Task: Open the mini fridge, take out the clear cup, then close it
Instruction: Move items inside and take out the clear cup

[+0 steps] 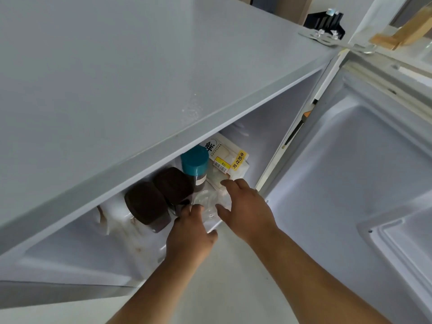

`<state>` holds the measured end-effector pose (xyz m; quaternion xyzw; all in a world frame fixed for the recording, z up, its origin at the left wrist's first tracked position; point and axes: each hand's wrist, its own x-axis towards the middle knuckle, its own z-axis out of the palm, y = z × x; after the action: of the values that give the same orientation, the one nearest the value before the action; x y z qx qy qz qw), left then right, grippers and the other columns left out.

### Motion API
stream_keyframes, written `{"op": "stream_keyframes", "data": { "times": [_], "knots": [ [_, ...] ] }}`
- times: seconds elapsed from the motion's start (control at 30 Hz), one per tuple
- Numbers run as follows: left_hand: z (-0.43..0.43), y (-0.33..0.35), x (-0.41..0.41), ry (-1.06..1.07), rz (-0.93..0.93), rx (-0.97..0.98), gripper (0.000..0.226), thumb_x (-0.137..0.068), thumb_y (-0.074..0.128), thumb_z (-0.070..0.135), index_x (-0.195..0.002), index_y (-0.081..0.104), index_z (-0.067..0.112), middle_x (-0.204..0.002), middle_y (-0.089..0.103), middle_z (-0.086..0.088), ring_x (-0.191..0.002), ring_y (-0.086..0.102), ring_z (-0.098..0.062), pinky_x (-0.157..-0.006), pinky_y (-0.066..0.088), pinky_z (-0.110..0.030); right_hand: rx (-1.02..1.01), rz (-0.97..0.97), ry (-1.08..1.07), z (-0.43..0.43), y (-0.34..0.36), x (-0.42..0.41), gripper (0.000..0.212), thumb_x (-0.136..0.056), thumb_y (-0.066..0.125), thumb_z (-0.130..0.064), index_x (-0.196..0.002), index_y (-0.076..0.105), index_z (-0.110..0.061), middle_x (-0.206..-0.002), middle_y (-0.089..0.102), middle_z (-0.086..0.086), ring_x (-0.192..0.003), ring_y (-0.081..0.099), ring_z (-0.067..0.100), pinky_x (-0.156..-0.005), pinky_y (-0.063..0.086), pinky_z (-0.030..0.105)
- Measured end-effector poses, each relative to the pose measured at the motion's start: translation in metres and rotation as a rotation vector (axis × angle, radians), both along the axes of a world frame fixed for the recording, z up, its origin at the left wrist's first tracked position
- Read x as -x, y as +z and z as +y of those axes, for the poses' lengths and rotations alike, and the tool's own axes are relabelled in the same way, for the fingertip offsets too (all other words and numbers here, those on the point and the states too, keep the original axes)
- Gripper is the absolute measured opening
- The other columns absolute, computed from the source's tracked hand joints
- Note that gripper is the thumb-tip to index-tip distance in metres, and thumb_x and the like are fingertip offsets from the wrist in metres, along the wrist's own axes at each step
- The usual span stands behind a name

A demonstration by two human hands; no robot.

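Clear cup point(208, 202) sits at the front edge of the fridge shelf point(131, 242), right betw. both hands. Left hand point(190, 232) is on its near-left side, fingers curled, fingertips touching the cup's rim/wall. Right hand point(245, 206) is on the cup's right side, thumb pressed to the near wall, fingers spread a bit and curved over the far-right side. So both hands cup it from opp. sides; can't tell if it's lifted off the shelf or resting on it.

Mini fridge point(117, 78) seen from above, door point(350, 171) swung wide open to the right, inner liner showing.

Around the cup: two dark-brown-lidded jars point(161, 199) just left of it, the nearer one touching or nearly touching the left hand's knuckles. Teal-capped bottle point(194, 161) stands just behind the cup. Bread pack point(228, 157) w/ yellow label lies behind and right of the cup, under the right hand's fingertips. White container point(114, 213) further left on the shelf, partly hidden by the fridge top.

Jars and bottle crowd the cup on left and rear; front and right side open toward the door.

Black object point(325, 19) behind the fridge top, near the hinge point(320, 36).
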<state>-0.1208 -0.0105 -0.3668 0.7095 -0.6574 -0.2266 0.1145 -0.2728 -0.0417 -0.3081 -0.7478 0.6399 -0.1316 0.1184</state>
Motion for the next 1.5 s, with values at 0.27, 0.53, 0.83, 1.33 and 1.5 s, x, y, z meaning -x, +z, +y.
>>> {"op": "stream_keyframes", "data": {
  "times": [0.27,0.53,0.83,1.33,1.5],
  "knots": [
    [-0.035,0.005,0.022,-0.177,-0.332,0.013,0.095,-0.082,0.072,0.060,-0.153,0.018,0.026,-0.160,0.030,-0.011,-0.132,0.052,-0.030,-0.094,0.058,-0.041,-0.007,0.001,-0.086,0.027,0.001,0.021,0.056,-0.090,0.071,-0.045,-0.140,0.050,-0.032,-0.126,0.059,-0.006,-0.102,0.066,0.020,-0.070,0.055,0.031],
    [-0.065,0.003,0.035,-0.223,-0.472,-0.117,0.093,-0.085,0.077,0.046,-0.155,0.018,0.027,-0.165,0.022,-0.011,-0.136,0.048,-0.036,-0.087,0.060,-0.047,-0.042,0.036,-0.120,0.038,0.001,0.030,0.057,-0.090,0.069,-0.049,-0.141,0.049,-0.034,-0.132,0.056,-0.006,-0.099,0.067,0.020,-0.067,0.045,0.026],
    [-0.073,-0.007,0.041,-0.233,-0.512,-0.181,0.072,-0.088,0.076,0.040,-0.142,0.032,0.024,-0.145,0.044,-0.014,-0.121,0.056,-0.033,-0.081,0.059,-0.042,-0.053,0.038,-0.128,0.047,-0.003,0.037,0.058,-0.092,0.068,-0.049,-0.143,0.048,-0.033,-0.135,0.057,-0.007,-0.098,0.069,0.016,-0.071,0.051,0.023],
    [-0.062,-0.008,0.038,-0.292,-0.478,-0.175,0.088,-0.076,0.083,0.053,-0.140,0.030,0.026,-0.131,0.050,-0.010,-0.110,0.063,-0.029,-0.071,0.056,-0.038,-0.104,0.072,-0.100,0.059,-0.009,0.035,0.058,-0.095,0.063,-0.052,-0.145,0.043,-0.034,-0.139,0.056,-0.009,-0.088,0.069,0.017,-0.065,0.041,0.021],
    [-0.041,-0.002,0.032,-0.342,-0.494,-0.101,0.097,-0.072,0.078,0.064,-0.145,0.025,0.027,-0.128,0.050,-0.010,-0.113,0.059,-0.031,-0.079,0.057,-0.039,-0.095,0.099,-0.099,0.063,-0.003,0.037,0.059,-0.095,0.062,-0.054,-0.146,0.043,-0.034,-0.141,0.056,-0.008,-0.095,0.069,0.018,-0.070,0.048,0.022]
  ]
}}
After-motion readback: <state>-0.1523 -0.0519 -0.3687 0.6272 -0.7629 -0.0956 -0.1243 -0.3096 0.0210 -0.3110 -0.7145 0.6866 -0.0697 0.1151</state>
